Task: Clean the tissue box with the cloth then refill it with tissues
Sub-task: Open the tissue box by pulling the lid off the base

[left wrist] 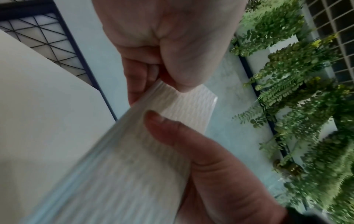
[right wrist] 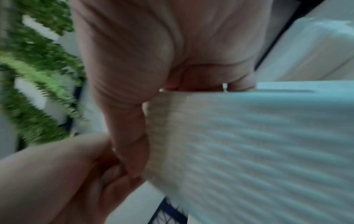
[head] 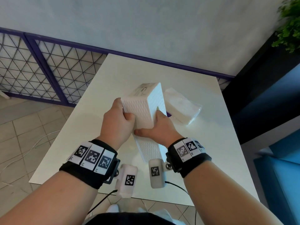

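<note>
The white textured tissue box [head: 144, 106] is held tilted above the white table [head: 90, 135], its labelled underside facing away. A second textured white part [head: 150, 150] slants down from it toward me. My left hand [head: 121, 118] grips the box's left edge, with fingers and thumb curled on the ribbed panel [left wrist: 134, 151]. My right hand [head: 155, 127] grips the right side [right wrist: 249, 144], thumb across the near face. A plastic-wrapped tissue pack [head: 181, 108] lies on the table right of the box. A purple sliver [head: 168, 114] shows between them, mostly hidden.
A purple-framed lattice fence [head: 32, 62] runs along the left and back. Green foliage [head: 290, 21] hangs at the top right, above a dark and blue seat [head: 276, 143]. A white cable [head: 32, 143] lies on the tiled floor at the left.
</note>
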A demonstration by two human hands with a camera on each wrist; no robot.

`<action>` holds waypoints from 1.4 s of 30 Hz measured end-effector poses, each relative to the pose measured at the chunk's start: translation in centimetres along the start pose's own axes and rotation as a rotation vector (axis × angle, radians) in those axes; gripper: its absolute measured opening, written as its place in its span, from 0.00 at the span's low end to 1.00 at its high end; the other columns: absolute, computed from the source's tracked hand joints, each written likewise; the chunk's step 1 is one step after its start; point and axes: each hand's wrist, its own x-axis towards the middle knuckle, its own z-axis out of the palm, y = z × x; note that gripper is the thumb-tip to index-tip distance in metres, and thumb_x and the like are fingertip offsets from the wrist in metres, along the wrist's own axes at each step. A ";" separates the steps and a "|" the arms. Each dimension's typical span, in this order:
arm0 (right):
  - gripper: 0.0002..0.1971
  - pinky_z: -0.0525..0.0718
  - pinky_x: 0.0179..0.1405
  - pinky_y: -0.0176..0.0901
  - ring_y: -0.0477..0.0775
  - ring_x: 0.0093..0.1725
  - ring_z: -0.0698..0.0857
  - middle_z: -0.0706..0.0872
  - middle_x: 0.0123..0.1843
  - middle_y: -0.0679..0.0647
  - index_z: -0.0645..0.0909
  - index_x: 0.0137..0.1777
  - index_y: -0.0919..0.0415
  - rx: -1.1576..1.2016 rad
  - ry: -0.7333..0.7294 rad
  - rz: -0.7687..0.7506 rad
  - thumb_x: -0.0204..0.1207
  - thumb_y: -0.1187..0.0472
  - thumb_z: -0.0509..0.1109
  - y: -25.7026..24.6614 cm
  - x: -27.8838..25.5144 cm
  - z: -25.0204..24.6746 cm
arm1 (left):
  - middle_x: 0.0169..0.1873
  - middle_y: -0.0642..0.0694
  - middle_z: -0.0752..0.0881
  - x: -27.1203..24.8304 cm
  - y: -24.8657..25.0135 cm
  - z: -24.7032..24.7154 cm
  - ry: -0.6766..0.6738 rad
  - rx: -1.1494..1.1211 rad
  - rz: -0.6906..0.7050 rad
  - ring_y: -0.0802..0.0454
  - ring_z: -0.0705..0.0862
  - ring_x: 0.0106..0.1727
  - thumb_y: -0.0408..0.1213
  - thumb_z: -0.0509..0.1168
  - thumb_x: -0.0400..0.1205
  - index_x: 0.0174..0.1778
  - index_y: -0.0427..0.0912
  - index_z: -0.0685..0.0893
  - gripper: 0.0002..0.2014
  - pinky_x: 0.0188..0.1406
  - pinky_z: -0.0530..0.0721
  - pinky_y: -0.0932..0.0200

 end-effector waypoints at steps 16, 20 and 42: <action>0.34 0.88 0.47 0.64 0.61 0.45 0.88 0.87 0.46 0.60 0.76 0.46 0.62 0.234 0.040 0.038 0.40 0.50 0.83 0.7 0.3 0.7 | 0.30 0.43 0.85 0.1 -1.7 0.5 -0.142 -0.197 -0.046 0.45 0.83 0.34 0.32 0.60 0.77 0.56 0.43 0.76 0.12 0.37 0.81 0.52; 0.35 0.89 0.51 0.62 0.58 0.48 0.89 0.90 0.48 0.57 0.79 0.50 0.62 0.327 0.035 0.044 0.42 0.50 0.86 1.0 0.7 -0.3 | 0.32 0.41 0.89 0.1 -2.6 0.7 -0.302 -0.419 -0.136 0.40 0.89 0.41 0.38 0.61 0.72 0.61 0.48 0.78 0.20 0.50 0.88 0.39; 0.59 0.76 0.72 0.50 0.51 0.72 0.77 0.75 0.75 0.46 0.47 0.84 0.41 0.105 -0.161 0.045 0.60 0.46 0.84 2.7 1.5 0.5 | 0.56 0.45 0.86 -1.2 -5.0 3.1 -0.448 -0.366 -0.210 0.48 0.89 0.50 0.26 0.71 0.72 0.83 0.58 0.47 0.51 0.50 0.88 0.47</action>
